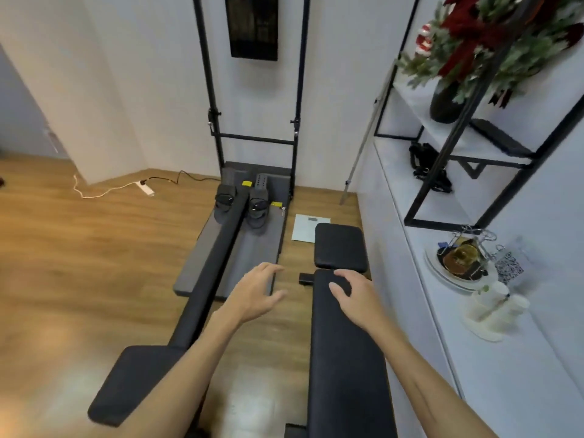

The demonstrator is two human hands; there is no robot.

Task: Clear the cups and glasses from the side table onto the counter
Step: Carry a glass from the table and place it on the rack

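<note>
Several white paper cups lie clustered on the white counter at the right. Behind them stands a white plate holding a brown bottle and metal clips. My left hand hovers over the wooden floor with fingers spread and nothing in it. My right hand is above the black padded bench, fingers apart, also holding nothing. Both hands are well to the left of the cups. No side table is in view.
A rowing machine runs along the floor at the left of the bench. A white scale lies on the floor. A black metal shelf frame with a flower vase stands on the counter. A power strip lies near the wall.
</note>
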